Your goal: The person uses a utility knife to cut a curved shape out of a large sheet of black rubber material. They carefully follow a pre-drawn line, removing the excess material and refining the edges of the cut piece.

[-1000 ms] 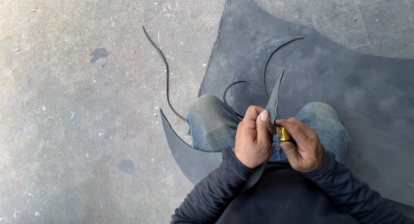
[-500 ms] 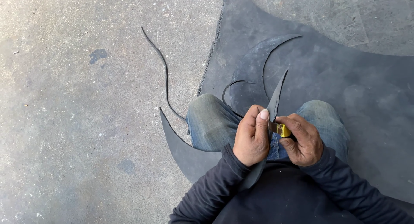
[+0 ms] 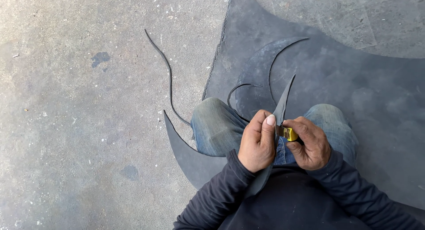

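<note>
Rubber strip (image 3: 283, 101), a dark tapering sliver, stands upright between the knees just above the lap, its point aimed at the far side over the big rubber sheet (image 3: 354, 92). The left hand (image 3: 257, 141) is closed around it, thumb pressed flat against it, while the right hand (image 3: 310, 143) is clenched on a yellow-handled knife (image 3: 288, 133) touching its edge. To my eye, good trimming means keeping the strip taut, the thumb clear of the blade, and strokes shallow.

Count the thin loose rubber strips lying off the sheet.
1: a long thin curved strip on the concrete floor, left of the big dark sheet. Others may be hidden under the legs.
</note>
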